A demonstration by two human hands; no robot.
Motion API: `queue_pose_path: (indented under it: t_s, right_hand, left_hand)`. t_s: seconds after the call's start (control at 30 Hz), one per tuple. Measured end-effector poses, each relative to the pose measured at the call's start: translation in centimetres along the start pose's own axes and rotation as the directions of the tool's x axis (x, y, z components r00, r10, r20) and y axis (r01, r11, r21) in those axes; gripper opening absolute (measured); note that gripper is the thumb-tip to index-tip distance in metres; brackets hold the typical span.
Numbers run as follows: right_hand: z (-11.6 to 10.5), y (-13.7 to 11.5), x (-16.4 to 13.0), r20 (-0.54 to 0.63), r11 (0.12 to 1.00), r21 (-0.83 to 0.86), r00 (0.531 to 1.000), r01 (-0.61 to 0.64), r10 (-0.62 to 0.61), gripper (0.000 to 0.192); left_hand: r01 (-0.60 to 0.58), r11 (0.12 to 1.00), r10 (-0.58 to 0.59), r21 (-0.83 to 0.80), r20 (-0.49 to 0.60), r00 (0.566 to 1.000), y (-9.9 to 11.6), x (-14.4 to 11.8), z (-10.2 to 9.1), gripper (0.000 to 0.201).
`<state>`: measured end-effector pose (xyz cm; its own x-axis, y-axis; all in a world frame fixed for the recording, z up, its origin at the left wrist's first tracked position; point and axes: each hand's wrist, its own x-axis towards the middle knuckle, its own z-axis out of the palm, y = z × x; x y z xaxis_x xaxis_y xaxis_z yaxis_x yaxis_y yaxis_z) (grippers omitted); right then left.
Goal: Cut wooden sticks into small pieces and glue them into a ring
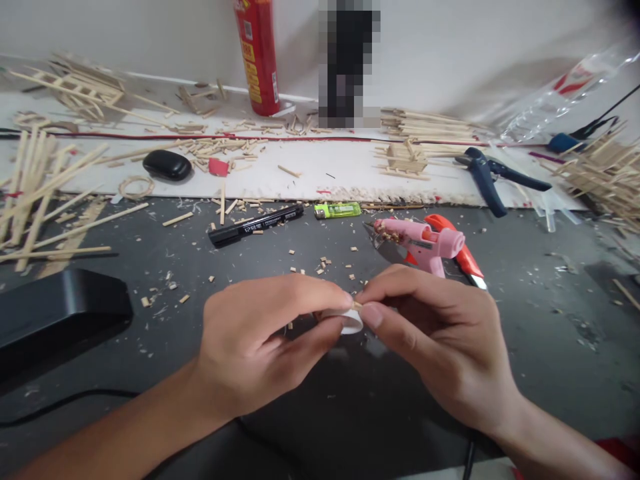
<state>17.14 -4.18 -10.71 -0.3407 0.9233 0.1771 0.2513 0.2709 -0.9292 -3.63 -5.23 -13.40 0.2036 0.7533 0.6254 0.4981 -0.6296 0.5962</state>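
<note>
My left hand [273, 333] is closed, with thumb and fingers pinching a small white ring-shaped piece [353, 323] above the dark tabletop. Part of that piece is hidden behind my fingers. Opposite it, my right hand [440, 340] pinches a tiny wooden stick piece [357, 305] between thumb and forefinger, at the upper edge of the white ring. Whether the wood touches the ring I cannot tell. Just beyond my hands lie a pink glue gun [420, 240] and several small wood chips [324, 263].
Behind the hands lie a black marker [256, 225], a green lighter [337, 211], a red-handled cutter [463, 253] and dark blue pliers [487, 177]. Wooden sticks [35, 193] are heaped at left. A red can [257, 60] stands by the wall; a black box-like object [65, 313] sits near left.
</note>
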Motion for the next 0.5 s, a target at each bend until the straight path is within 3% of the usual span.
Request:
queue_pose_path:
  t_s: [0.37,0.5]
  right_hand:
    - [0.06,0.12,0.14,-0.016,0.995,-0.1,1.0,0.006,-0.007,0.009]
    - [0.5,-0.01,0.39,-0.029,0.991,-0.134,1.0,-0.005,0.001,0.011]
  left_hand:
    - [-0.006,1.0,0.007,-0.026,0.038,0.999,-0.24,-0.11,0.0,0.012]
    - [0.052,0.999,-0.051,-0.013,0.032,0.998,-0.06,0.05,0.28,0.01]
